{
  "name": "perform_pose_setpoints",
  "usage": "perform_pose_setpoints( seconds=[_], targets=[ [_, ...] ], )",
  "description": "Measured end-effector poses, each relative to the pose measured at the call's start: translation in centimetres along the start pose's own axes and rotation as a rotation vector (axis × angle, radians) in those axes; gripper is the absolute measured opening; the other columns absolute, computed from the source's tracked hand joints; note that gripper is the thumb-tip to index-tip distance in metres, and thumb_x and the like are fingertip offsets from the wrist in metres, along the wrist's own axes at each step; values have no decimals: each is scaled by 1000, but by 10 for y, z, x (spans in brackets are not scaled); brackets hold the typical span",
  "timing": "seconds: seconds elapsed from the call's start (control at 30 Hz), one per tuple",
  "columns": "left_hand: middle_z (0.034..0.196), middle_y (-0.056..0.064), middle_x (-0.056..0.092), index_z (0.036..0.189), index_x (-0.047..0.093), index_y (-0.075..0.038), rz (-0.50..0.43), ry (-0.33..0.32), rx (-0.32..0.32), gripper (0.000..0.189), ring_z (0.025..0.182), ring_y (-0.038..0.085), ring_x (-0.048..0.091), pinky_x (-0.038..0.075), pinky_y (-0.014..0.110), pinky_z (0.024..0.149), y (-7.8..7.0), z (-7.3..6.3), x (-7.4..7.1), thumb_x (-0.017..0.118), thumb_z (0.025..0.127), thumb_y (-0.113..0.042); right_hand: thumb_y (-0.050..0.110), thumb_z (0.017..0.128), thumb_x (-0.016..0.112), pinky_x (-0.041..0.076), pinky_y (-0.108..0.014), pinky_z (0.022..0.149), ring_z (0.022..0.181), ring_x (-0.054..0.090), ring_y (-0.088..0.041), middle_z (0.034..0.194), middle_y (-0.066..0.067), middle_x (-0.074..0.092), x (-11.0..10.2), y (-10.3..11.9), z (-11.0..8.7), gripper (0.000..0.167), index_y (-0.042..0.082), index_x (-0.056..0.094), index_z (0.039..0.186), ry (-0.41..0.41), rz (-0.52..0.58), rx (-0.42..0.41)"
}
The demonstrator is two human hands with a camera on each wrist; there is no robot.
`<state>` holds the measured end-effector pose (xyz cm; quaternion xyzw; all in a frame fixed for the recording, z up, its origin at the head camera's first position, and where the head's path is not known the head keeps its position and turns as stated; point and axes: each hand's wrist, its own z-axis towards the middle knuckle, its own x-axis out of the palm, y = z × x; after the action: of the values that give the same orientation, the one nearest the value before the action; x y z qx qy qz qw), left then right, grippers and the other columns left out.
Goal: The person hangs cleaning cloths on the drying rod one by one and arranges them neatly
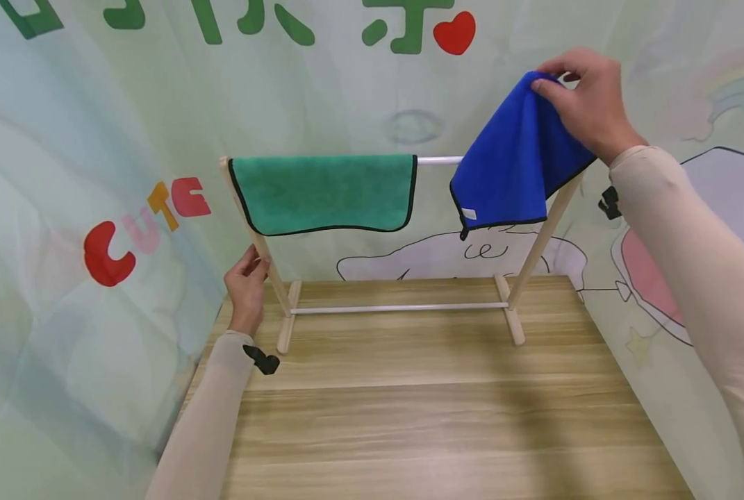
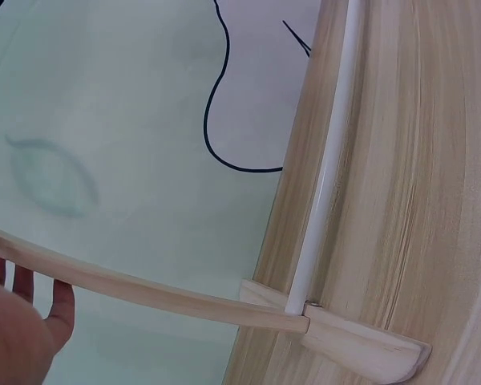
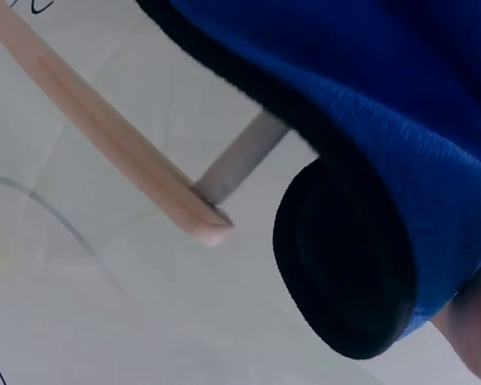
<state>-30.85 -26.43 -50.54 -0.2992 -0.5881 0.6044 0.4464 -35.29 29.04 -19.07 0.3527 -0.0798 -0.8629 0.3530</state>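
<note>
A wooden drying rack with white rails (image 1: 437, 160) stands on the table. Over the left part of its top rail hangs a green towel (image 1: 328, 194) with black edging. My right hand (image 1: 590, 97) pinches a blue towel (image 1: 509, 153) by its upper edge, above the right end of the rail. The cloth hangs in folds in front of the rail, its white tag showing low on the left. Lower down, my left hand (image 1: 246, 288) grips the rack's left post (image 2: 144, 289) between thumb and fingers. In the right wrist view, the blue towel hides most of the rail.
The rack's feet (image 1: 512, 323) rest toward the back of the wood-grain table (image 1: 409, 430). A lower white rail (image 1: 397, 307) joins the posts. Right behind hangs a printed cloth backdrop (image 1: 321, 97), which also runs along both sides.
</note>
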Motion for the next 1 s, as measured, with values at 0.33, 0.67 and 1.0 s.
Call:
perform_pose_setpoints(
  seconds=[0.33, 0.67, 1.0],
  targets=[
    [118, -6, 72, 153, 65, -11, -1, -5, 18, 48, 107, 8, 69, 57, 16, 87, -2, -1, 2, 76, 106, -13, 21, 109, 71, 46, -21, 102, 102, 52, 7, 110, 10, 68, 14, -1, 14, 29, 2, 82, 128, 21, -13, 108],
    [116, -7, 72, 152, 65, -11, 15, -7, 11, 48, 104, 7, 68, 57, 16, 86, -1, -1, 3, 76, 106, -12, 26, 109, 70, 44, -21, 98, 103, 53, 2, 117, -4, 71, 30, -15, 9, 35, 0, 80, 131, 64, -2, 210],
    [117, -8, 72, 152, 65, -12, 29, -6, 22, 47, 105, 6, 68, 57, 16, 88, -2, -3, 1, 75, 106, -12, 26, 108, 71, 43, -19, 98, 100, 52, 5, 108, 14, 68, 30, -12, 31, 35, 0, 79, 131, 22, 6, 243]
  ],
)
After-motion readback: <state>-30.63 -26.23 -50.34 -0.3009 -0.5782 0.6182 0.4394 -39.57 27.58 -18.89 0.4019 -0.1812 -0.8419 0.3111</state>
